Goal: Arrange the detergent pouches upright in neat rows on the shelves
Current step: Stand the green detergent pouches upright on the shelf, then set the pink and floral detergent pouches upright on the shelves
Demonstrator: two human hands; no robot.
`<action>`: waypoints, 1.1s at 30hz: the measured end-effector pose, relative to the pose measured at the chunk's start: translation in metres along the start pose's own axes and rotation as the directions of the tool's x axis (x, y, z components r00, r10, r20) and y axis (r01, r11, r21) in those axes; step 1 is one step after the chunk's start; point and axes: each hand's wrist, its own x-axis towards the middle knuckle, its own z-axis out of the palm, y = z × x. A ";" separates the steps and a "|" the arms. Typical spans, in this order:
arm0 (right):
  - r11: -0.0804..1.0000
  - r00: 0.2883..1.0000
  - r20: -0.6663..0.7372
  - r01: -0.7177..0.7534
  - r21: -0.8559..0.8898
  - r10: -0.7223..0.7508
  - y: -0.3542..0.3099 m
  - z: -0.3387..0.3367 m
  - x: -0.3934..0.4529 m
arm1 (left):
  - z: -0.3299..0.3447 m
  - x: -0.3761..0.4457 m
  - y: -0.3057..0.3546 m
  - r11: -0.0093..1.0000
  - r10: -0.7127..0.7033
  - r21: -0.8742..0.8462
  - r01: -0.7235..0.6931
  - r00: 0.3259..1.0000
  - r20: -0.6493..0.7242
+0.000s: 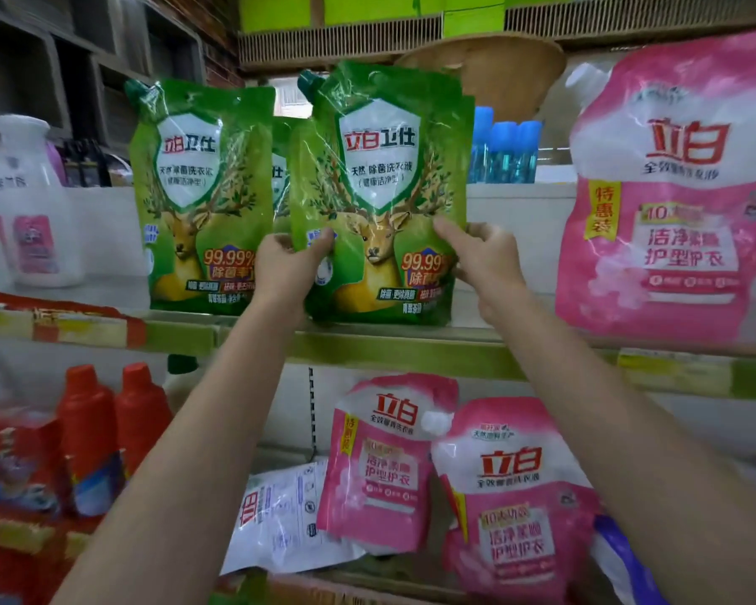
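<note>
Both hands up at the upper shelf (411, 342), working the front green pouch (380, 189). Left hand (287, 266) gripping its lower left edge, thumb over the front, fingers curled behind. Right hand (483, 255) clamped on the lower right edge, thumb pressed onto the printed face, remaining fingers tucked behind the pack. Standing upright, that pouch, base down at the shelf's front lip, spout cap at the top left corner. More green packs stacked directly behind it, edges just peeking out on the right. Second green pouch (199, 194) just to the left, also upright on the same shelf, with another green one partly hidden between the two. Big pink pouch (673, 189) far right on that same shelf, upright, close to the camera. White bottle (29, 203) over at the left end, blue-capped bottles (505, 152) further back behind the green row.

Down on the lower shelf, messier. Small pink pouch (385, 460) leaning tilted, a larger pink pouch (516, 499) standing just beside it on the right, overlapping its edge. White pouch (280, 521) lying flat to their left, partly under the small pink one. Two red bottles (114, 430) upright at the left.
</note>
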 end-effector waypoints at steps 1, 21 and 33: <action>0.999 1.000 -0.009 0.004 -0.032 -0.005 0.000 -0.008 -0.007 | 0.000 -0.009 0.001 0.999 0.040 0.024 -0.040 0.999 -0.019; 0.925 0.934 -0.171 -0.260 0.277 0.313 0.106 -0.167 -0.167 | 0.100 -0.228 -0.089 0.975 -0.112 -0.136 0.173 0.922 0.370; 0.915 0.903 -0.190 -0.345 0.208 0.384 0.131 -0.316 -0.161 | 0.213 -0.301 -0.096 0.931 -0.298 -0.119 0.345 0.908 0.295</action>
